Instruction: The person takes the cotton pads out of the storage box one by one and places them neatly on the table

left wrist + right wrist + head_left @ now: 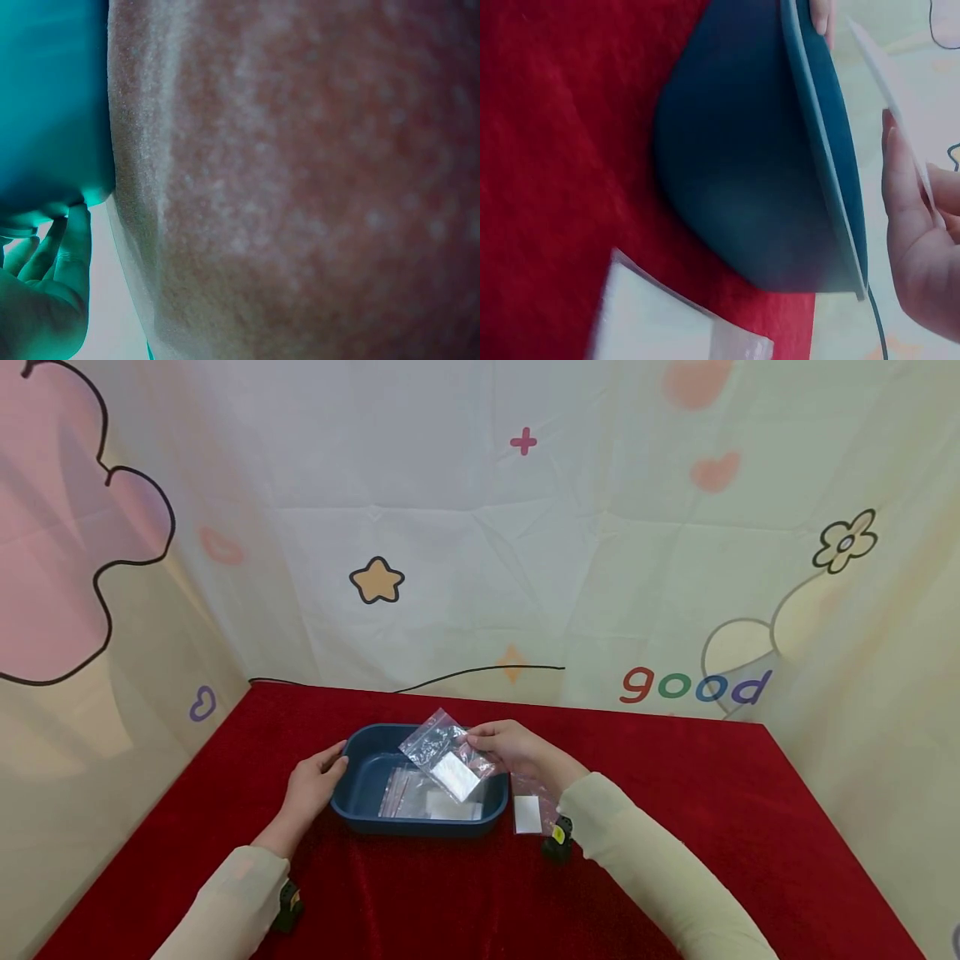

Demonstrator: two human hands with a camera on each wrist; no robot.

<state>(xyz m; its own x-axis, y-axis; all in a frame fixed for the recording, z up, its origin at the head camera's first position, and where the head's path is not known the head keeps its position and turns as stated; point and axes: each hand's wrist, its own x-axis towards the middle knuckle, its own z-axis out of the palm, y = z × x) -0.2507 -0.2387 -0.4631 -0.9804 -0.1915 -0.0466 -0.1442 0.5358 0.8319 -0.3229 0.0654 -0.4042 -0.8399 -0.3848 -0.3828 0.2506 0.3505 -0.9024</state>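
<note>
A blue plastic basin stands on the red cloth, and my left hand grips its left rim. In the left wrist view the fingers touch the outside of the basin wall. Above the basin's right part, my right hand pinches a clear zip-lock bag with a white flat piece in its lower part. The bag is tilted and shows edge-on in the right wrist view. Inside the basin lie similar clear bags with white contents, overlapping; their number cannot be told.
Right of the basin, another clear bag with a white piece lies on the cloth, partly hidden by my right wrist. The red cloth covers the table. A patterned curtain hangs behind and along the sides.
</note>
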